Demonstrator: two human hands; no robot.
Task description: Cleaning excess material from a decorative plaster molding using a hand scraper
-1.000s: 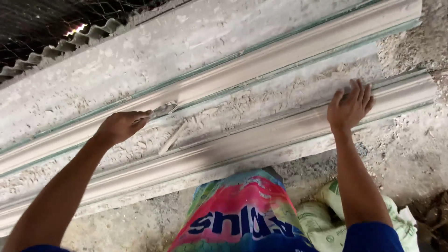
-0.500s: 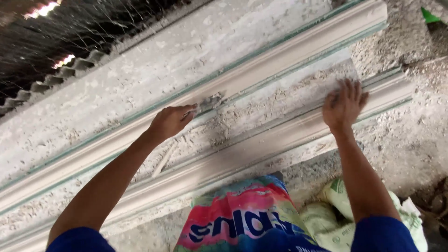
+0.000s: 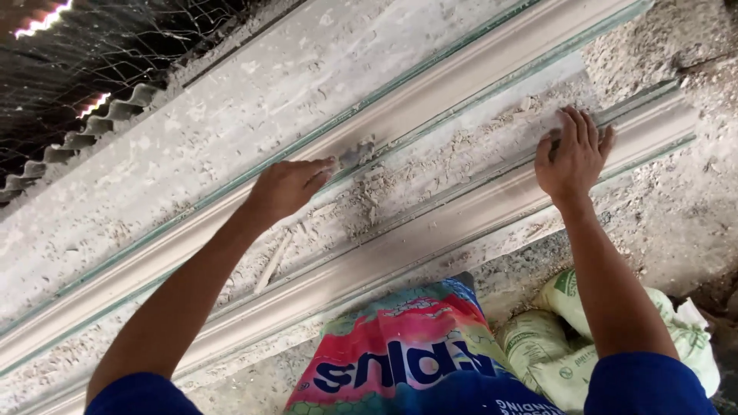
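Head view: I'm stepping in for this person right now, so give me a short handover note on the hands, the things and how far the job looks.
Left hand: closed on a small scraper, its blade against the upper plaster moulding.
Right hand: open, fingers spread, pressed flat at the lower moulding.
Things: the two long mouldings lie side by side on the bench; loose plaster crumbs fill the channel between them. A colourful sack and pale green sacks sit below.
Done: cannot tell how much is scraped.
Left: crumbs not yet cleared; the edge by the blade looks rough.
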